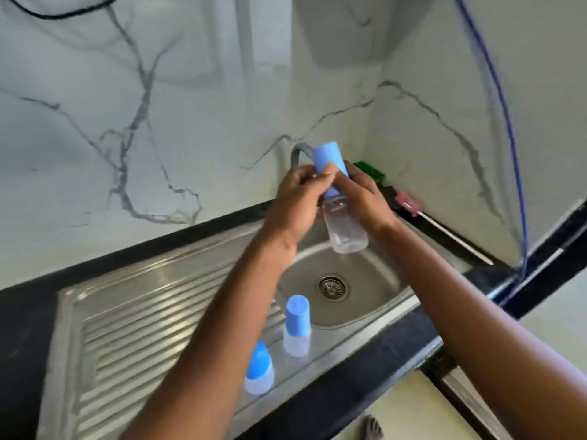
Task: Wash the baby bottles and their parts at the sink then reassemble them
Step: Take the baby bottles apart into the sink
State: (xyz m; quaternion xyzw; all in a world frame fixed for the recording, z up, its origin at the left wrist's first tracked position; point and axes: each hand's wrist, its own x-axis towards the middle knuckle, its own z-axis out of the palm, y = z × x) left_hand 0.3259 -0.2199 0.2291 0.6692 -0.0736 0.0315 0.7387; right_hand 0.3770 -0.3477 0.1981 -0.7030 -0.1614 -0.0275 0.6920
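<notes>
Over the round steel sink (378,300) I hold a clear baby bottle (346,228) with a tall blue cap (328,160), tilted with its base toward me. My left hand (300,198) grips the blue cap and collar from the left. My right hand (365,198) wraps round the bottle's neck from the right. Two more capped bottles stand on the steel drainboard (143,315): a taller bottle (297,327) near the basin's edge and a shorter bottle (259,369) closer to me.
A grey curved tap (298,152) rises behind my hands. A green sponge (370,171) and a pink-headed bottle brush (409,203) lie on the black counter by the marble wall. A blue hose (511,147) hangs at the right.
</notes>
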